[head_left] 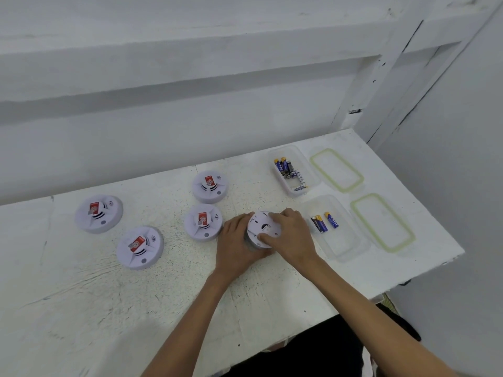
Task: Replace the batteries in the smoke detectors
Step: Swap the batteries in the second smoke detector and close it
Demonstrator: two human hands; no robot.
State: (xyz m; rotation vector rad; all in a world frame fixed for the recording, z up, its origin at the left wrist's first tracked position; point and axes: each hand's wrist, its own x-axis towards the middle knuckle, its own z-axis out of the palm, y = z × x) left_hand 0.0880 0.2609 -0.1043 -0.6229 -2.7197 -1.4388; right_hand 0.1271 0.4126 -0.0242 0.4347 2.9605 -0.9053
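On the white table (pixel 114 300) sit four face-up detectors (pixel 98 213), then two clear tubs (pixel 292 170) of batteries (pixel 284 167), and near the front edge the left hand (pixel 236 240) and right hand (pixel 292 235) clasp an upturned smoke detector (pixel 261 227).

Bright, even light; wide-angle edge distortion.

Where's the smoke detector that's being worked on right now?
In the head view, the flipped smoke detector sits right of centre on the table, held between both hands, left of the near battery container.
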